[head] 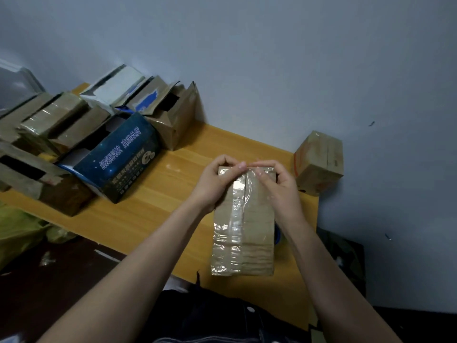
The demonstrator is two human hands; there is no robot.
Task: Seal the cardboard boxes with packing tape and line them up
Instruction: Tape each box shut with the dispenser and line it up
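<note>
A long brown cardboard box lies on the wooden table right in front of me, with shiny clear tape running along its top seam. My left hand holds the box's far left corner, its fingers curled over the far edge. My right hand grips the far right corner and pinches the clear tape end against the box's far edge. A blue tape roll peeks out from behind the box's right side, mostly hidden.
A small taped brown box stands against the wall at the table's far right corner. Several open and taped boxes crowd the table's left, among them a dark blue printed box. Yellow bags lie on the floor at left.
</note>
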